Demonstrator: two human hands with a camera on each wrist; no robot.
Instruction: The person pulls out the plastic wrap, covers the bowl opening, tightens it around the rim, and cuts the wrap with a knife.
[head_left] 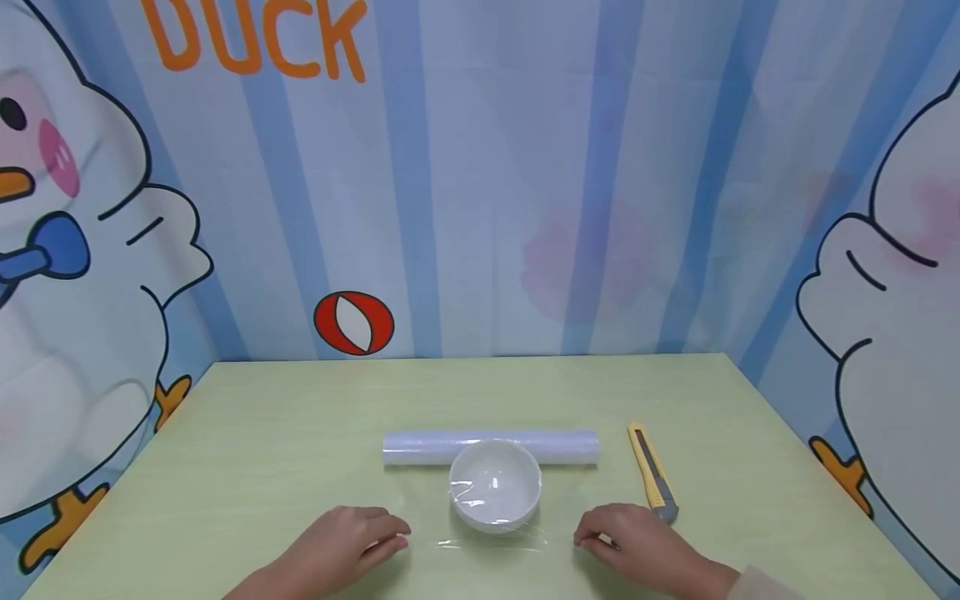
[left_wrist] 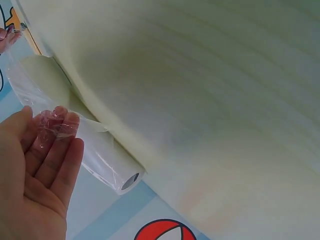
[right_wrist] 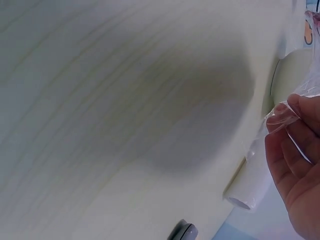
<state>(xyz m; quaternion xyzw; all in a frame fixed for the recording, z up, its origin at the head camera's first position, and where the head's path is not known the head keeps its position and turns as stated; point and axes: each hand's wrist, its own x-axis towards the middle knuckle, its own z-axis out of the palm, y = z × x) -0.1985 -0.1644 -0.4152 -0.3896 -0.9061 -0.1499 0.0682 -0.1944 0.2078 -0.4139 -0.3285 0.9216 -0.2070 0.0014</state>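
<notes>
A white bowl (head_left: 497, 500) stands upright at the table's front middle. Clear cling film (head_left: 450, 545) stretches over it, its shiny creases showing on the near side. To the bowl's left, my left hand (head_left: 341, 546) holds one edge of the film; in the left wrist view the film (left_wrist: 25, 85) runs across the fingertips. My right hand (head_left: 637, 546), right of the bowl, pinches the film's other side, and the right wrist view shows the film (right_wrist: 286, 115) between thumb and fingers. Directly behind the bowl lies a cling film roll (head_left: 420, 448).
A yellow and grey utility knife (head_left: 651, 471) lies just beyond my right hand, its grey end close to the knuckles. The pale green table (head_left: 300, 417) meets a blue striped curtain (head_left: 495, 208) with duck drawings at its back and sides.
</notes>
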